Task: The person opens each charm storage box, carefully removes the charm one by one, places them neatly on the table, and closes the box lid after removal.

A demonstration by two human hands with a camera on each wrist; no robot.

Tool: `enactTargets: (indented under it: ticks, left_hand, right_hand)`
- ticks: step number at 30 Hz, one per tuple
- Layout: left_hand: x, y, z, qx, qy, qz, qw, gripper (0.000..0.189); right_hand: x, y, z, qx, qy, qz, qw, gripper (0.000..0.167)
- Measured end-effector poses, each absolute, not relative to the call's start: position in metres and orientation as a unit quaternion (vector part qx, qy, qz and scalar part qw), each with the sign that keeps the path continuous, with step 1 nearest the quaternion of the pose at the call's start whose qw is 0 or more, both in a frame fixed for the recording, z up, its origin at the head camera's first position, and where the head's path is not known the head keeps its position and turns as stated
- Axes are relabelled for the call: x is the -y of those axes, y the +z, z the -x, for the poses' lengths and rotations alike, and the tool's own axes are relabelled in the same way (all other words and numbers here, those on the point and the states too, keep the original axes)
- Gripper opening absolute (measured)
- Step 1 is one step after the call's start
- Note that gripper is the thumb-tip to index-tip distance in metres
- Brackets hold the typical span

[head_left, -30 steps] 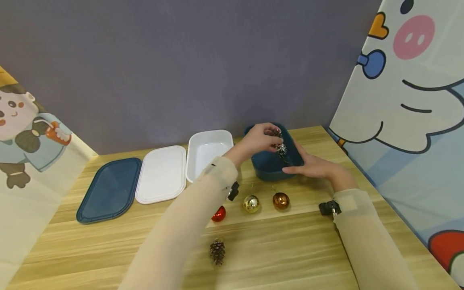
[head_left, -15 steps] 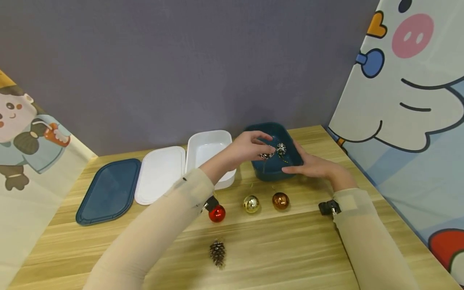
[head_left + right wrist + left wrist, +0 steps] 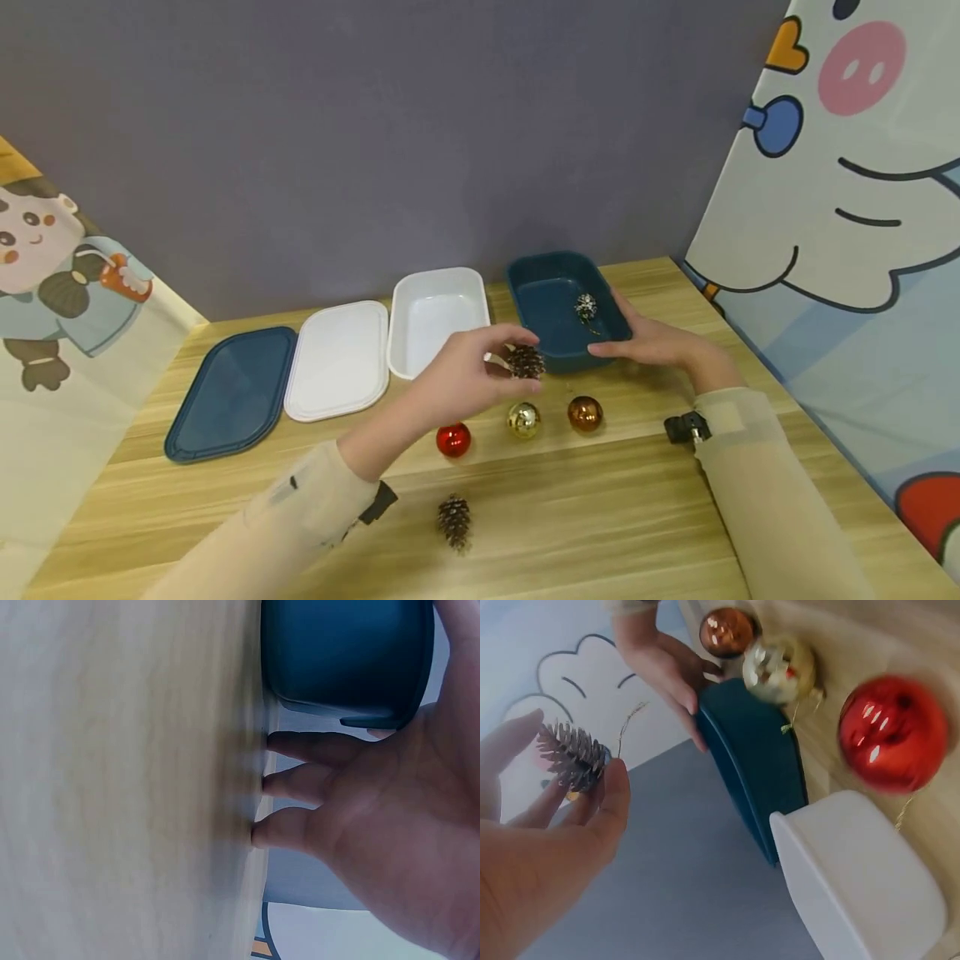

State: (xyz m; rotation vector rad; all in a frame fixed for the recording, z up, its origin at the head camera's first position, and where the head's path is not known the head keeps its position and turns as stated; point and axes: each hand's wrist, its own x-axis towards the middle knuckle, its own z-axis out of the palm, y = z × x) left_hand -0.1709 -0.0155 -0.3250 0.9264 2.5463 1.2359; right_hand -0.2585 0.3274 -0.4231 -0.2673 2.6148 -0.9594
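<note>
My left hand (image 3: 465,379) pinches a brown pine cone (image 3: 527,361) between thumb and fingers, in the air just left of and in front of the dark blue container (image 3: 550,317). In the left wrist view the held pine cone (image 3: 574,756) shows a thin gold loop of string. My right hand (image 3: 660,340) rests against the container's near right corner. Its fingers (image 3: 296,784) are extended, with tips down at the table in the right wrist view. One frosted pine cone (image 3: 586,307) lies inside the blue container.
Red (image 3: 453,439), gold (image 3: 523,419) and copper (image 3: 585,413) ornament balls lie in front of the containers. Nearer lies another pine cone (image 3: 454,522). Left of the blue container stand a white container (image 3: 438,321), a white lid (image 3: 337,360) and a blue lid (image 3: 232,393). A grey wall rises behind.
My left hand has drawn left and toward me, out of the blue container, with a pine cone in its fingers. The frosted pine cone stays inside. My right hand has kept its place.
</note>
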Motion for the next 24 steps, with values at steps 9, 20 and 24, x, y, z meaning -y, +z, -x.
enactTargets:
  ticks: [9, 20, 24]
  left_hand:
    - [0.029, -0.356, 0.113, -0.868, 0.356, -0.342, -0.041, 0.052]
    - [0.018, -0.387, 0.084, -0.916, 0.31, -0.252, -0.019, 0.055]
    - [0.014, -0.395, 0.075, -0.925, 0.301, -0.231, 0.002, 0.055]
  right_hand:
    - [-0.328, -0.42, 0.256, -0.92, -0.338, 0.095, 0.173, 0.126]
    - [-0.328, -0.423, 0.259, -0.92, -0.336, 0.094, 0.178, 0.127]
    - [-0.329, -0.422, 0.26, -0.921, -0.334, 0.093, 0.18, 0.127]
